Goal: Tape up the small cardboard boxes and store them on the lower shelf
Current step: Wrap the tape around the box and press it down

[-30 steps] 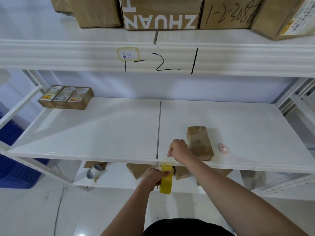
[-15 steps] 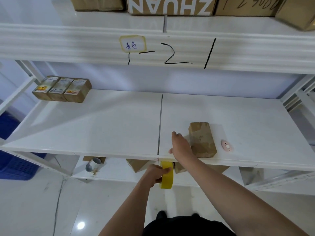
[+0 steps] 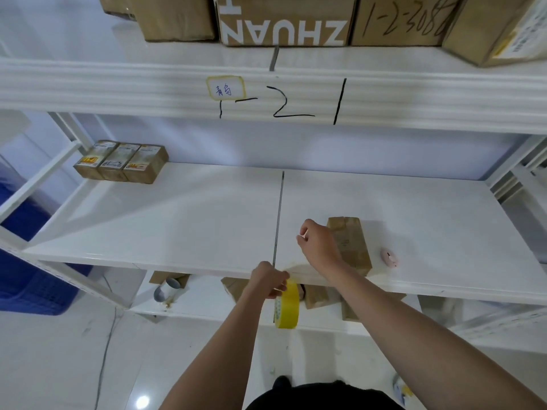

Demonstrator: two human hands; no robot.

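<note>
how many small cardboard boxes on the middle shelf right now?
4: three labelled small cardboard boxes in a row at the back left, one plain brown cardboard box near the front, partly behind the right hand.

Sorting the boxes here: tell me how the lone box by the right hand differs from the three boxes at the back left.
The lone box lies alone near the shelf's front edge; the three boxes sit side by side at the back left. The lone box shows plain brown card; the three boxes carry printed labels. The right hand is at the lone box; nothing touches the three. All are small cardboard boxes on one shelf.
</note>
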